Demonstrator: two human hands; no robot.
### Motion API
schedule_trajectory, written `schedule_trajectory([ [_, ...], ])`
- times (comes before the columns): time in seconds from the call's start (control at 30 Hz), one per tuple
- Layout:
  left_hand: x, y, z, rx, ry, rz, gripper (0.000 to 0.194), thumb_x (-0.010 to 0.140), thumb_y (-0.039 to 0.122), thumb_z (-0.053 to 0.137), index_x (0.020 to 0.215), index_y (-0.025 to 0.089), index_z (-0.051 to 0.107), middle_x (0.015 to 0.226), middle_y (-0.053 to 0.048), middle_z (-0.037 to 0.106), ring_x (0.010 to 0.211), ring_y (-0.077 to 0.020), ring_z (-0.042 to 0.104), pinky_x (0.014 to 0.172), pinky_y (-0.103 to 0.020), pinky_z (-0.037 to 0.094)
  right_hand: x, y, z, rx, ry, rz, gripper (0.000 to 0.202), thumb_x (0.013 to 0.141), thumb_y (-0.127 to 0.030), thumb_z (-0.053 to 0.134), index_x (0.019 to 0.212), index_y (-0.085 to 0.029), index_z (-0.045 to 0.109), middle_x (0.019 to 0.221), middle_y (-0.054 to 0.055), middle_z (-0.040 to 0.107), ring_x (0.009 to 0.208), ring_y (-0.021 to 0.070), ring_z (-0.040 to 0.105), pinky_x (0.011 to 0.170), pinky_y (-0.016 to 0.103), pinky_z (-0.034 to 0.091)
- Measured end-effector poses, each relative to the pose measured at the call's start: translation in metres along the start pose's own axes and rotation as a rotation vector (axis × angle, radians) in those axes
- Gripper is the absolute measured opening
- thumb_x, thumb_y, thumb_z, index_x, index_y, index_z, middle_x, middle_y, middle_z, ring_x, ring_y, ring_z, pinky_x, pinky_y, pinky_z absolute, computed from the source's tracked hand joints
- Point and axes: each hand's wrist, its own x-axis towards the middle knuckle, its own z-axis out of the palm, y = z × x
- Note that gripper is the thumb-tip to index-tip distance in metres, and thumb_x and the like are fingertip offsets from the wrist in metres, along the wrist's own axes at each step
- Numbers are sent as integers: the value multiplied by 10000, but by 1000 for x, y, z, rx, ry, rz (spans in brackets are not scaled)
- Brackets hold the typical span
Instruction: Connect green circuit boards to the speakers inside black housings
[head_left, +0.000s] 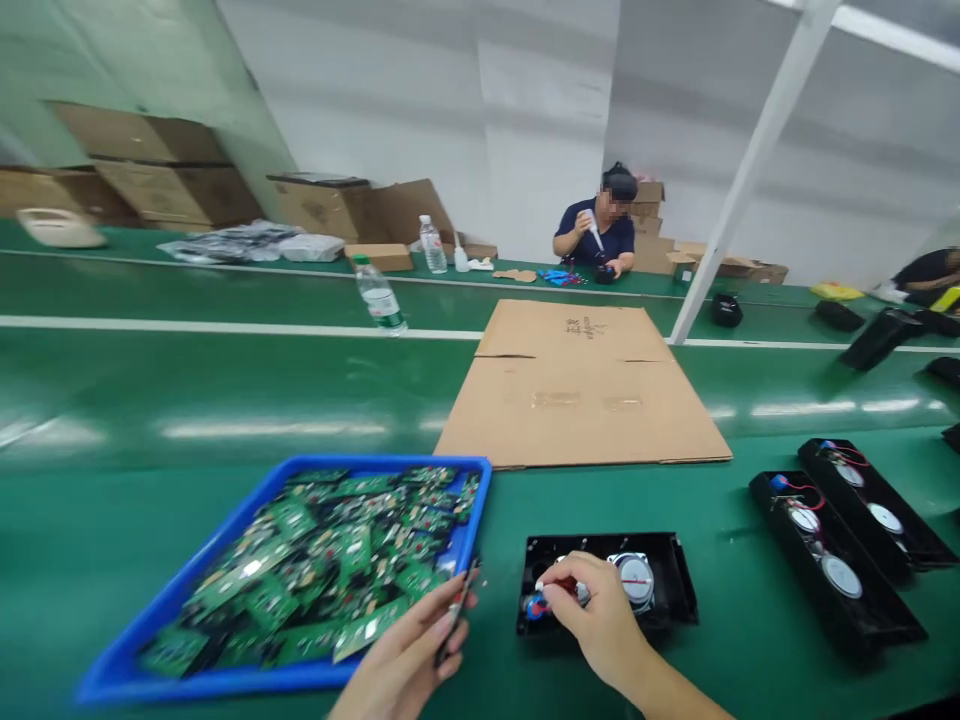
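My left hand (pixel 416 645) is closed on a narrow circuit board (pixel 455 610), seen nearly edge-on beside the tray's right rim. Pinched between thumb and fingers of my right hand (pixel 600 610) is a small white wire connector (pixel 540 588), with red wire showing by the fingertips. That hand reaches over the left half of a black speaker housing (pixel 679 600) lying open on the bench. A round silver speaker (pixel 636 580) sits in the housing; a blue cylindrical part (pixel 535 606) is at its left end. My right hand hides much of the housing's middle.
A blue tray (pixel 292 465) full of green circuit boards (pixel 352 550) stands at the left. Flattened cardboard (pixel 585 400) lies behind the housing. Two more open speaker housings (pixel 832 590) (pixel 885 500) are at right. A bottle (pixel 380 297) and a co-worker (pixel 600 230) are beyond.
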Motion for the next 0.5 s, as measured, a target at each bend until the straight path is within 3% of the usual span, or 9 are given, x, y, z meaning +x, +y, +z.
schedule_trajectory([
  [0.1, -12, -14, 26, -140, -41, -18, 452, 488, 366, 854, 891, 206, 724, 807, -27, 616, 587, -77, 460, 471, -181, 380, -6, 3, 5, -134, -39, -115, 205, 831, -254, 464, 728, -179, 624, 633, 10, 561, 571, 121, 487, 524, 233, 377],
  [0.2, -15, -20, 42, -184, -64, -34, 439, 491, 388, 848, 857, 179, 727, 801, -51, 631, 640, -113, 546, 546, -221, 451, -10, 8, 9, -197, -42, -217, 214, 863, -255, 442, 744, -182, 605, 629, 10, 550, 554, 120, 472, 499, 233, 362],
  [0.37, -16, -32, 44, -15, 31, 163, 505, 529, 398, 813, 937, 156, 641, 803, -37, 623, 592, -143, 603, 499, -257, 484, -12, 9, 5, -201, -9, -313, 196, 872, -223, 442, 755, -177, 592, 636, 10, 548, 542, 116, 482, 480, 224, 375],
  [0.5, -18, -39, 43, 76, 146, 312, 369, 631, 297, 753, 908, 195, 532, 826, 7, 615, 595, -127, 617, 496, -233, 476, -11, 6, 2, -205, 3, -354, 166, 853, -181, 468, 734, -174, 583, 602, -3, 532, 528, 109, 484, 468, 211, 384],
])
